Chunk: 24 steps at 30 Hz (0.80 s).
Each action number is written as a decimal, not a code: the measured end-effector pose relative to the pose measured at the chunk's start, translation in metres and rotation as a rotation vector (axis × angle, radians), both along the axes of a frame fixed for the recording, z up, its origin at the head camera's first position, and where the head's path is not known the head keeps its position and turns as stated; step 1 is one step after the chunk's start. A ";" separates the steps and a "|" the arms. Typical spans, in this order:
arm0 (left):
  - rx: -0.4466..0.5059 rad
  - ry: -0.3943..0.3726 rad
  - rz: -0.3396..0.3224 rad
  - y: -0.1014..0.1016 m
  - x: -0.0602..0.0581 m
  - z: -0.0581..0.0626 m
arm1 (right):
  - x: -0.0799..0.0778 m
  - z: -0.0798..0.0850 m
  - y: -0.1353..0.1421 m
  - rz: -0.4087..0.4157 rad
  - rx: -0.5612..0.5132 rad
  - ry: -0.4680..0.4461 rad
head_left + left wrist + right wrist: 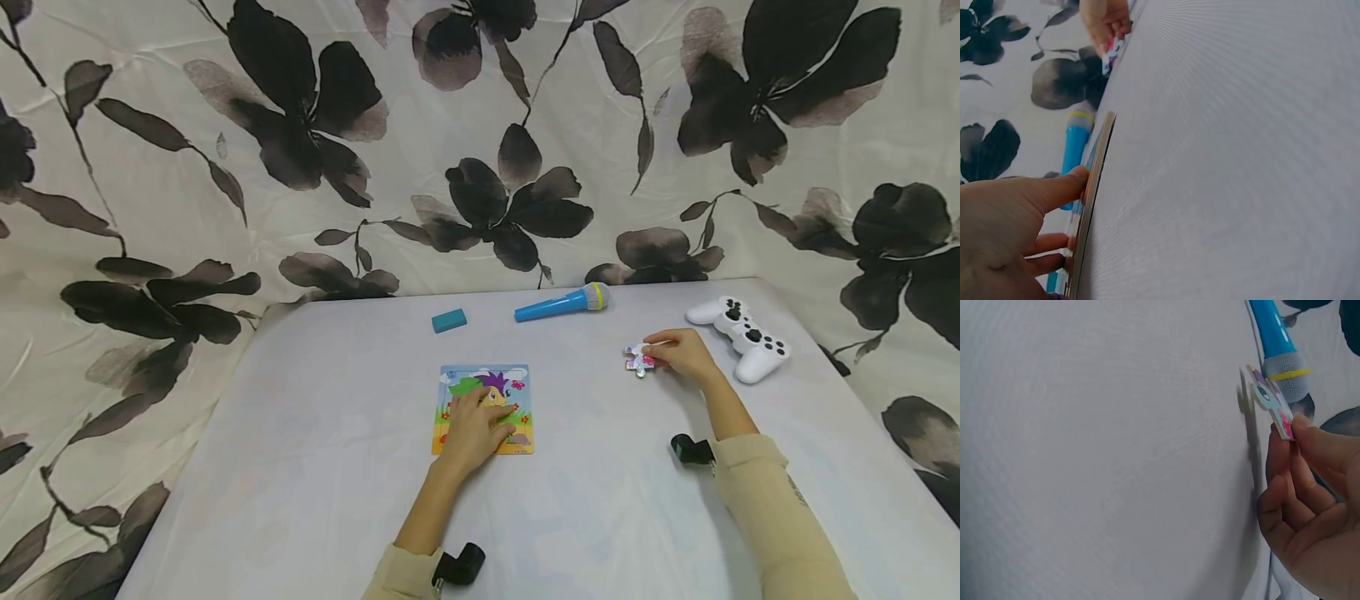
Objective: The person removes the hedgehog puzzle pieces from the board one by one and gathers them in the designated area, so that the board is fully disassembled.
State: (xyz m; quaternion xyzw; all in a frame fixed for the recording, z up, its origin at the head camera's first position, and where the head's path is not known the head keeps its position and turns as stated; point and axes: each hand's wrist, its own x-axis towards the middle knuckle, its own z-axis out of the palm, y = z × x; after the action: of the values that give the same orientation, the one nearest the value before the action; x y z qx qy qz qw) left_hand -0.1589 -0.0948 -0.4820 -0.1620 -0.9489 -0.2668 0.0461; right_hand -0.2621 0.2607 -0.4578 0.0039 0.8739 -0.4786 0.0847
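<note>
A square picture puzzle (444,433) with a purple-haired cartoon character lies flat on the white table. My left hand (472,427) rests on it, covering part of the picture. In the left wrist view the thumb and fingertips touch the face of the puzzle board (1094,206), which shows edge-on. My right hand (681,354) pinches a loose puzzle piece (638,360) between thumb and fingers. The right wrist view shows that piece (1274,406) tilted close over the table, with an eye, pink and purple printed on it.
Behind the puzzle lie a teal block (449,321) and a blue toy microphone (558,305) with a grey head. A white game controller (742,337) sits to the right of my right hand. Floral cloth (315,125) hangs along the table's back edge.
</note>
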 end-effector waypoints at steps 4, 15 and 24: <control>0.003 -0.004 0.000 -0.001 0.000 -0.001 | -0.002 -0.001 -0.001 -0.023 0.042 -0.049; 0.018 -0.006 0.004 -0.001 0.001 -0.003 | -0.004 -0.003 -0.001 -0.001 0.134 -0.027; 0.035 -0.020 0.006 -0.002 0.001 -0.004 | -0.002 -0.005 -0.002 0.007 0.158 0.016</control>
State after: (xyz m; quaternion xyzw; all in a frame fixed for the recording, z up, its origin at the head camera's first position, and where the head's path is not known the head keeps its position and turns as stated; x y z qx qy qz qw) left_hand -0.1577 -0.0972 -0.4861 -0.1556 -0.9450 -0.2849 0.0401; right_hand -0.2641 0.2582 -0.4627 0.0036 0.9095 -0.4080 0.0790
